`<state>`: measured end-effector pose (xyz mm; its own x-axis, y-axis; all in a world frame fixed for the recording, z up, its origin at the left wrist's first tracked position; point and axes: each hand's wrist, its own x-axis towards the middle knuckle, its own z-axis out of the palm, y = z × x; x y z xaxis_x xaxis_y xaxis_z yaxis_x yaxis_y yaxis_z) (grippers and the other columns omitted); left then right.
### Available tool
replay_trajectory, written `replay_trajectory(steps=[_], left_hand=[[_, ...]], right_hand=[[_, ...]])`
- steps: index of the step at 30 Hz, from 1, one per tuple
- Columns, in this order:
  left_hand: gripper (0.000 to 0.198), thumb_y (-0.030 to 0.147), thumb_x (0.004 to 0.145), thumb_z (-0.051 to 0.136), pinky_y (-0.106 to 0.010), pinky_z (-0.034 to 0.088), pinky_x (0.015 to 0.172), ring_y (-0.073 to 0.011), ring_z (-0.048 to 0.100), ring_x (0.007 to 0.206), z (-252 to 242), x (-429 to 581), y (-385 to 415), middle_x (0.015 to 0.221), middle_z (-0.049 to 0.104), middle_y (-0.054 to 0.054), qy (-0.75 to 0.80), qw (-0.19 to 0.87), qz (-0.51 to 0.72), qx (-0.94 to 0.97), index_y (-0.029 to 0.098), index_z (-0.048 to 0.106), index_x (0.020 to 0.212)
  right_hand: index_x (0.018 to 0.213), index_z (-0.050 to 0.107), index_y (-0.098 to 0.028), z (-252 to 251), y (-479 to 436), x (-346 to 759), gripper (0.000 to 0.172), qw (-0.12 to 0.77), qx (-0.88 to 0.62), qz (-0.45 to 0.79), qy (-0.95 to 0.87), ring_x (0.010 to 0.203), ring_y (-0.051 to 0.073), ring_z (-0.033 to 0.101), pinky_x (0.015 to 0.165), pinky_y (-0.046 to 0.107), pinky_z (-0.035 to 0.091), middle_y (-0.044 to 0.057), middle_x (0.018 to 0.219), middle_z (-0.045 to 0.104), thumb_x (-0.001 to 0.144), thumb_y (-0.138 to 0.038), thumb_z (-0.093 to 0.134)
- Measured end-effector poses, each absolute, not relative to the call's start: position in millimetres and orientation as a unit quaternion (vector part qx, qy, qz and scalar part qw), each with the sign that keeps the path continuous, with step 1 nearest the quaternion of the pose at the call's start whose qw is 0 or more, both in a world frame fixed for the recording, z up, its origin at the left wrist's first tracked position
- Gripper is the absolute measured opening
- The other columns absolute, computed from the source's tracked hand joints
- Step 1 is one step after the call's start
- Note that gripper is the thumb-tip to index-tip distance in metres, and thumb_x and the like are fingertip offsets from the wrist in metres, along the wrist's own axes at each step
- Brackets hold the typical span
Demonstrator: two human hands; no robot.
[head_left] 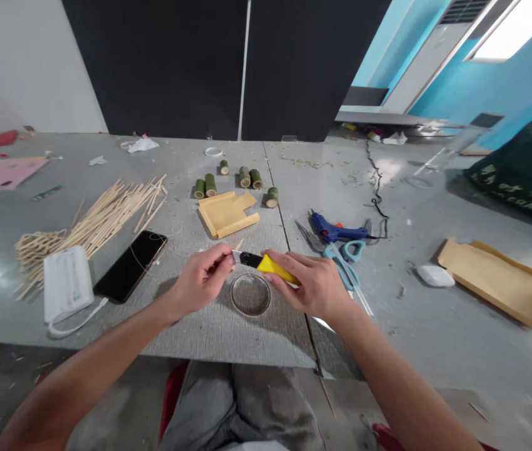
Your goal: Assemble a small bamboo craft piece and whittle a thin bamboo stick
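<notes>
A yellow utility knife [279, 268] is gripped in my right hand [319, 285], its blade pointing left. The blade meets a thin wooden stick [239, 245] pinched between the thumb and fingers of my left hand [204, 275]; only the stick's tip shows clearly. On the grey table below the knife lies a round ring [250, 294]. Beyond my hands rests a folded piece of brown cardboard [227, 215], with several short green bamboo pieces [256, 179] standing behind it.
Left are a pile of wooden sticks [106, 216], a phone [131, 266] and a white power bank [68, 285] with a cable. Right lie a blue glue gun [336, 228], light-blue scissors [343, 266], a white case [435, 275] and a cardboard tray [500, 282]. A black panel [176, 69] stands behind.
</notes>
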<state>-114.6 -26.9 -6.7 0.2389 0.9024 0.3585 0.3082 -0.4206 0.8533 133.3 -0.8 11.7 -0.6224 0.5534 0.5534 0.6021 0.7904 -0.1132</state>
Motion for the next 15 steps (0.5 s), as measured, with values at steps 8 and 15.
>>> replay_trajectory(steps=[8, 15], left_hand=[[0.026, 0.035, 0.106, 0.044, -0.025, 0.024, 0.051, -0.0090, 0.030, 0.053, -4, -116, -28, 0.062, 0.035, 0.006, 0.409, 0.353, 0.448, 0.713, 0.020, 0.050, 0.085], [0.031, 0.040, 0.105, 0.045, -0.025, 0.023, 0.051, -0.0093, 0.027, 0.055, -5, -112, -29, 0.064, 0.034, 0.006, 0.408, 0.411, 0.448, 0.681, 0.020, 0.047, 0.082]], right_hand=[[0.119, 0.072, -0.020, 15, 4, 135, 0.031, 0.345, -0.374, -0.117, -0.853, 0.052, 0.011, 0.057, 0.049, 0.026, 0.035, 0.001, 0.071, 0.070, 0.101, -0.041, 0.058], [0.120, 0.070, -0.018, 25, 17, 166, 0.032, 0.466, -0.423, -0.126, -0.766, 0.051, 0.013, 0.057, 0.048, 0.026, 0.041, 0.004, 0.071, 0.069, 0.100, -0.039, 0.057]])
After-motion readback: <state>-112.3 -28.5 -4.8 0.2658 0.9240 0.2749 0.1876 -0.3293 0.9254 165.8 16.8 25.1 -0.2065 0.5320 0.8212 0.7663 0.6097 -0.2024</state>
